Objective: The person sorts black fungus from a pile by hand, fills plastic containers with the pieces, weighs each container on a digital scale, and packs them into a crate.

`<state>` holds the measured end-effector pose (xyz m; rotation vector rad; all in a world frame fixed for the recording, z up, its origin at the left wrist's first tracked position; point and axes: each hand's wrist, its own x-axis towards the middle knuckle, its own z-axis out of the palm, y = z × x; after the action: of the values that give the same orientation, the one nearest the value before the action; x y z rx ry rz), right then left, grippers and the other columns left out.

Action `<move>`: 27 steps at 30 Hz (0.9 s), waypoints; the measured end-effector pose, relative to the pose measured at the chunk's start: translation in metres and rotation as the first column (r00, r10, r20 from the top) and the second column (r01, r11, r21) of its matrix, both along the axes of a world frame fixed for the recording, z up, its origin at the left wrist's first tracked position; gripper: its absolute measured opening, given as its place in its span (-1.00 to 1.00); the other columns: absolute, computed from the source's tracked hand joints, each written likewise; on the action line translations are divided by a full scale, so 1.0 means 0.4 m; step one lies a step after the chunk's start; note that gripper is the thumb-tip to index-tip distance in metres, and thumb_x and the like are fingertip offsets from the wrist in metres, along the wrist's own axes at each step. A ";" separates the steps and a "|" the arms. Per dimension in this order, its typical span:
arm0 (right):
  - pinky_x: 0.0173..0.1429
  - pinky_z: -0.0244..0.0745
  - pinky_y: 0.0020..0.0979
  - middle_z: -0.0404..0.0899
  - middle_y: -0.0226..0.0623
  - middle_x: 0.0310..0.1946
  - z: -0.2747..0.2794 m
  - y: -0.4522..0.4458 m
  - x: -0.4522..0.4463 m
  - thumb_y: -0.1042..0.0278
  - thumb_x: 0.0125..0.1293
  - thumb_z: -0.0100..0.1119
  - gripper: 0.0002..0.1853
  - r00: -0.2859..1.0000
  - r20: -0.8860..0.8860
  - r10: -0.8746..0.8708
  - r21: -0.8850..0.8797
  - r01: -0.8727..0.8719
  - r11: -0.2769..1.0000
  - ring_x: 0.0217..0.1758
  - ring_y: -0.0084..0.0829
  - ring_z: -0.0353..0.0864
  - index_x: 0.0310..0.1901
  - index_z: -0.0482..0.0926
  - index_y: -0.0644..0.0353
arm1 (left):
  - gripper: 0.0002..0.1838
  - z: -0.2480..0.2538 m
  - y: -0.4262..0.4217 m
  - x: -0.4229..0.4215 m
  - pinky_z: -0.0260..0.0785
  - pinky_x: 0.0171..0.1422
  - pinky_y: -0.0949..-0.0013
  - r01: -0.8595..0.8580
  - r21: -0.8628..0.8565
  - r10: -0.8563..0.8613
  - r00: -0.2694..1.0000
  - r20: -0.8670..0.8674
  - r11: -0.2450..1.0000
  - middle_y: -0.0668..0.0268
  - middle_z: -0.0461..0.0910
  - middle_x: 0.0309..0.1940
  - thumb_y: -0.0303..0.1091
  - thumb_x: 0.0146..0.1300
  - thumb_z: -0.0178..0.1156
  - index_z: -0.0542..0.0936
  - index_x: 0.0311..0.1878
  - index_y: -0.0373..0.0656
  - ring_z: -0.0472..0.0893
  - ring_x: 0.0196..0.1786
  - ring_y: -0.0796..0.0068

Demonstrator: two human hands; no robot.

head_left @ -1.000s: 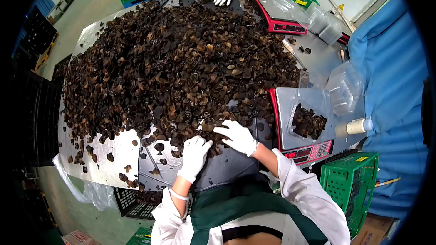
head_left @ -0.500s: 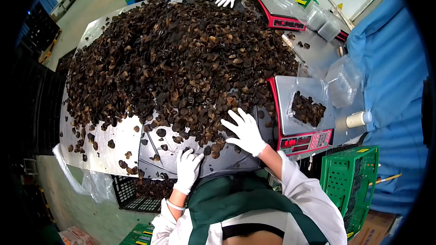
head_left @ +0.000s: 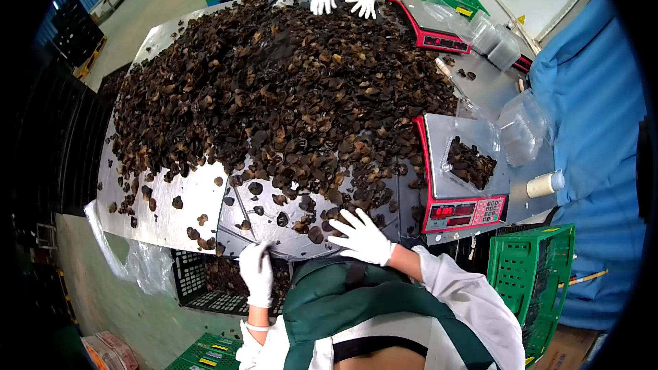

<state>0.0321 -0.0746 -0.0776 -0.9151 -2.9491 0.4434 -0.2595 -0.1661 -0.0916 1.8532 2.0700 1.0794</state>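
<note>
A large heap of dried wood ear mushrooms covers most of the metal table, with loose pieces scattered along its near side. My right hand, in a white glove, lies with fingers spread beside the nearest pieces, over the dark sheet at the table's front. At the front edge of that sheet is my gloved left hand. Its fingers are drawn together, and whatever they hold is hidden. To the right, a clear plastic tray of mushrooms rests on a red scale with a lit display.
Across the table stand a co-worker's two gloved hands and a second scale. Stacked clear trays and a white bottle are at right. A black crate sits below the front edge, a green crate at lower right.
My left hand has moved back and left to the sheet's edge, its fingers closing. My right hand has drawn back toward me, still spread. The co-worker's hands have moved apart.
</note>
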 end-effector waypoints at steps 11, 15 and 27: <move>0.12 0.42 -0.24 0.58 -0.20 -0.09 0.040 0.038 0.174 0.38 0.17 0.19 -0.78 0.776 -0.472 -0.420 0.022 0.486 0.873 0.00 -0.15 0.53 -0.14 0.62 0.18 | -0.47 0.006 -0.080 -0.143 0.18 0.34 0.10 -0.318 -0.057 0.293 0.918 -0.266 0.946 0.06 0.42 0.16 -0.54 0.06 0.24 0.47 0.18 -0.19 0.37 0.23 0.05; 0.02 0.44 -0.27 0.54 -0.21 -0.15 0.047 0.035 0.167 0.28 0.15 0.26 -0.70 0.617 -0.469 -0.632 -0.133 0.658 0.741 -0.06 -0.18 0.52 -0.08 0.59 0.14 | -0.71 0.058 0.030 -0.023 0.37 0.07 0.17 0.083 -0.073 -0.090 0.992 -0.091 0.994 0.19 0.60 -0.17 -0.42 0.08 0.30 0.60 -0.08 -0.17 0.56 -0.12 0.17; -0.06 0.49 -0.32 0.52 -0.33 -0.16 -0.004 -0.043 0.186 0.30 0.11 0.25 -0.69 0.774 -0.341 -0.533 -0.078 0.542 0.837 -0.14 -0.26 0.51 -0.06 0.59 0.05 | -0.69 -0.039 0.158 0.157 0.43 -0.12 0.23 0.504 -0.068 -0.506 0.862 -0.020 0.861 0.20 0.57 -0.24 -0.52 0.08 0.18 0.58 -0.06 -0.16 0.55 -0.19 0.18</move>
<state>0.1066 -0.0920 -0.0791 -1.4386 -2.2271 0.4727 -0.1966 -0.1031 -0.1073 2.2156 1.4652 0.8335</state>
